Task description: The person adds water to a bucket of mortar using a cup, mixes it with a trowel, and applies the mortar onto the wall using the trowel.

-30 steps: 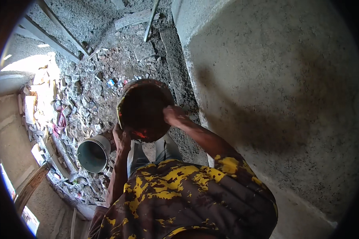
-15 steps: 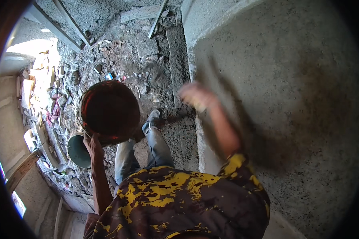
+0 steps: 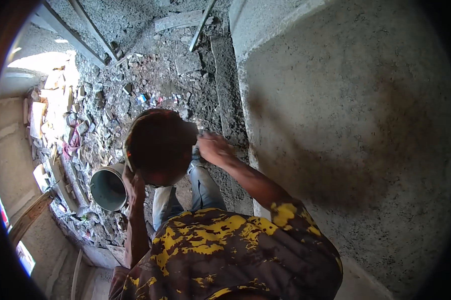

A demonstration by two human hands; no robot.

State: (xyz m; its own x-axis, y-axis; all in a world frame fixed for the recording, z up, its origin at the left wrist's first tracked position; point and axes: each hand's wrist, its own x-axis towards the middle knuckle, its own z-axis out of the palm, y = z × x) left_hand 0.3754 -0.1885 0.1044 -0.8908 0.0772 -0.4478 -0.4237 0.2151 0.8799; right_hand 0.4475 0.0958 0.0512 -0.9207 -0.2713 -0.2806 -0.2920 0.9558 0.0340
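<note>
My left hand [image 3: 134, 189] grips the near-left rim of a round dark pan [image 3: 158, 147], tilted, with dark insides and traces of red and yellow on it. At the pan's right rim, my right hand [image 3: 213, 149] is closed, its fingertips blurred against a dark shape that I cannot make out. Below and left of the pan, a pale bucket [image 3: 109, 190] lies or stands with its greenish inside visible. My jeans-clad legs [image 3: 205, 187] show under the pan.
A rough concrete wall [image 3: 335, 125], stained dark, rises along the right. Broken rubble [image 3: 105, 100] covers the floor, heaped in the bright area at left. Long boards [image 3: 80, 37] lean at the top. A wooden beam [image 3: 28, 215] and small openings sit at the lower left.
The pan swung left, then came partly back right. My right hand left the rim, swung out blurred toward the wall half a second ago, and is now back at the pan.
</note>
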